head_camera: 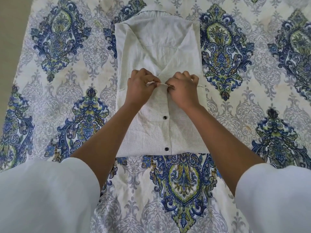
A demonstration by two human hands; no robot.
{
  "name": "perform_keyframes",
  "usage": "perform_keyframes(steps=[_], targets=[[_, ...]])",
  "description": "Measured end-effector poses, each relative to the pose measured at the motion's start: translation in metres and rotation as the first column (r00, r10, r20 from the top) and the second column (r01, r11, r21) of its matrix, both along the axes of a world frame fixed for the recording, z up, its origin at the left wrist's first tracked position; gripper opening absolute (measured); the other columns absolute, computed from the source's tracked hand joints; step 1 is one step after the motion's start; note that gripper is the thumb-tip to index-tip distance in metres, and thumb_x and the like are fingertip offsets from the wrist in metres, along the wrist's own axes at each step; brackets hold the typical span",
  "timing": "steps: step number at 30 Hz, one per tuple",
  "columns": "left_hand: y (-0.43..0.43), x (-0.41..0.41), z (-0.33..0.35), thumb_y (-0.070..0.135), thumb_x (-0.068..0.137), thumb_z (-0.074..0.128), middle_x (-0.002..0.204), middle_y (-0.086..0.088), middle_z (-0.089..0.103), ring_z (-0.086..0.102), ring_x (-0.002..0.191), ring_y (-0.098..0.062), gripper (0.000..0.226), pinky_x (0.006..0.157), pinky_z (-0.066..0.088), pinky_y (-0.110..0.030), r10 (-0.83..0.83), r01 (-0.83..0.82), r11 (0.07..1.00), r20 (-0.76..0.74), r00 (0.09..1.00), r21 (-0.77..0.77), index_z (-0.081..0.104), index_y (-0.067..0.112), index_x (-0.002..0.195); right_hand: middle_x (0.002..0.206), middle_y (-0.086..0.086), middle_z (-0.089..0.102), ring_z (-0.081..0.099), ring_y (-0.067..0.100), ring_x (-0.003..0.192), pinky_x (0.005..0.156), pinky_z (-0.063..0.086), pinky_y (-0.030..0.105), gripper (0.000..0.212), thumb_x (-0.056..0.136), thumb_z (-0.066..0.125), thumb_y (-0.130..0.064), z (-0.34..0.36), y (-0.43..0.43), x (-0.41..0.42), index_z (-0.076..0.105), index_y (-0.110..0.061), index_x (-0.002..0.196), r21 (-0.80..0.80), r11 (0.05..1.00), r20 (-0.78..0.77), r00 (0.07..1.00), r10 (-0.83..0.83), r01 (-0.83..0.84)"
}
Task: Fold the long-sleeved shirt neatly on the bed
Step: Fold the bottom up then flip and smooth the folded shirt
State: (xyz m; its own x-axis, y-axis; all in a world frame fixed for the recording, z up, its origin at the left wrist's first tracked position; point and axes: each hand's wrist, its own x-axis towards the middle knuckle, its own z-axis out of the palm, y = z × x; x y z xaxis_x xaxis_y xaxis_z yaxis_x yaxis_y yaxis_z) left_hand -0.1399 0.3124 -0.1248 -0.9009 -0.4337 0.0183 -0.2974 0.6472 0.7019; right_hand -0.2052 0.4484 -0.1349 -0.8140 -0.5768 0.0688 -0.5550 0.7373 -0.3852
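Observation:
A white long-sleeved shirt (158, 52) lies flat on the bed, collar at the far end, its sides turned in so it forms a tall rectangle. Two dark buttons show on the front placket near the lower edge. My left hand (140, 85) and my right hand (182, 88) meet at the middle of the shirt. Both pinch the placket edges where the open neckline ends, fingers curled, thumbs pressed together over the fabric. Whatever lies under the fingertips is hidden.
The bed carries a white bedspread (70, 78) printed with blue and green damask medallions. Its left edge runs along a plain beige floor strip (11, 31). My white sleeves (43, 195) fill the lower corners of the view.

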Motion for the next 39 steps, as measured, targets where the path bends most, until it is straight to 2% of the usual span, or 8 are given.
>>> perform_keyframes(steps=[4, 9, 15, 18, 24, 31, 34, 39], targets=[[0.002, -0.005, -0.006, 0.028, 0.081, 0.068, 0.096, -0.003, 0.062, 0.046, 0.104, -0.021, 0.016, 0.085, 0.029, -0.026, -0.029, 0.03, 0.997, 0.016, 0.999, -0.069, 0.075, 0.017, 0.092, 0.11, 0.002, 0.057, 0.044, 0.022, 0.112, 0.095, 0.02, 0.036, 0.023, 0.087, 0.055, -0.023, -0.004, -0.002, -0.004, 0.067, -0.021, 0.107, 0.025, 0.998, 0.111, 0.992, -0.057, 0.055], [0.009, -0.008, -0.013, 0.025, 0.084, 0.064, 0.109, -0.001, 0.059, 0.044, 0.113, -0.021, 0.016, 0.089, 0.028, -0.027, 0.021, -0.019, 0.997, 0.034, 0.999, -0.072, 0.073, 0.019, 0.096, 0.119, 0.006, 0.058, 0.046, 0.025, 0.118, 0.105, 0.027, 0.042, 0.024, 0.091, 0.054, -0.017, 0.006, 0.031, 0.01, 0.063, -0.013, 0.112, -0.282, 0.856, 0.22, 0.897, -0.383, 0.434], [0.047, 0.031, -0.01, 0.033, 0.096, 0.028, 0.154, -0.007, 0.025, 0.015, 0.145, -0.023, 0.053, 0.116, 0.01, -0.04, -0.154, 0.181, 0.928, 0.105, 0.982, -0.326, 0.034, 0.011, 0.143, 0.124, 0.013, 0.058, 0.051, 0.029, 0.118, 0.101, 0.038, 0.046, 0.034, 0.088, 0.044, -0.009, -0.011, 0.075, 0.049, 0.058, -0.002, 0.118, -0.209, 0.95, 0.066, 0.973, -0.221, 0.231], [0.064, 0.038, -0.022, 0.043, 0.096, 0.008, 0.159, -0.001, 0.001, -0.005, 0.146, -0.014, 0.06, 0.115, -0.01, -0.034, -0.416, 0.524, 0.788, 0.349, 0.84, -0.323, 0.007, 0.015, 0.15, 0.132, 0.015, 0.052, 0.044, 0.03, 0.124, 0.104, 0.037, 0.041, 0.035, 0.093, 0.042, -0.005, -0.014, 0.081, 0.043, 0.052, -0.001, 0.126, -0.198, 0.926, 0.198, 0.938, -0.283, 0.321], [0.057, 0.027, -0.044, 0.046, 0.099, 0.008, 0.156, 0.004, -0.019, -0.019, 0.142, -0.009, 0.06, 0.114, -0.016, -0.036, -0.373, 0.572, 0.753, 0.504, 0.779, -0.327, -0.017, 0.019, 0.146, 0.112, 0.005, 0.061, 0.055, 0.017, 0.097, 0.083, 0.042, 0.022, 0.025, 0.093, 0.053, -0.013, -0.004, 0.074, -0.007, 0.058, -0.004, 0.116, -0.201, 0.741, 0.628, 0.665, -0.405, 0.641], [0.059, 0.035, -0.033, 0.052, 0.097, 0.006, 0.156, 0.006, -0.017, -0.019, 0.141, -0.007, 0.06, 0.115, -0.015, -0.034, -0.392, 0.507, 0.821, 0.387, 0.834, -0.263, -0.015, 0.024, 0.145, 0.125, 0.012, 0.054, 0.05, 0.026, 0.117, 0.094, 0.043, 0.033, 0.029, 0.091, 0.054, -0.016, -0.003, 0.076, -0.001, 0.053, -0.006, 0.118, -0.015, 0.854, 0.362, 0.799, -0.48, 0.519], [0.061, 0.066, -0.021, 0.052, 0.092, 0.004, 0.151, 0.015, -0.018, -0.018, 0.141, -0.005, 0.061, 0.116, -0.014, -0.03, -0.263, 0.322, 0.924, 0.266, 0.927, -0.206, -0.01, 0.027, 0.146, 0.15, 0.013, 0.032, 0.028, 0.028, 0.14, 0.115, 0.022, 0.044, 0.05, 0.095, 0.043, -0.024, 0.0, 0.068, 0.058, 0.033, -0.009, 0.141, 0.059, 0.968, 0.112, 0.962, -0.249, 0.244], [0.051, 0.121, -0.044, 0.053, 0.092, 0.002, 0.154, 0.009, -0.021, -0.021, 0.142, -0.01, 0.064, 0.116, -0.015, -0.032, -0.174, 0.341, 0.877, 0.436, 0.883, -0.34, -0.012, 0.025, 0.148, 0.158, 0.007, 0.002, 0.0, 0.023, 0.146, 0.119, 0.007, 0.046, 0.065, 0.093, 0.01, -0.045, -0.034, 0.09, 0.104, 0.004, -0.011, 0.148, 0.303, 0.952, 0.147, 0.986, -0.083, 0.035]])
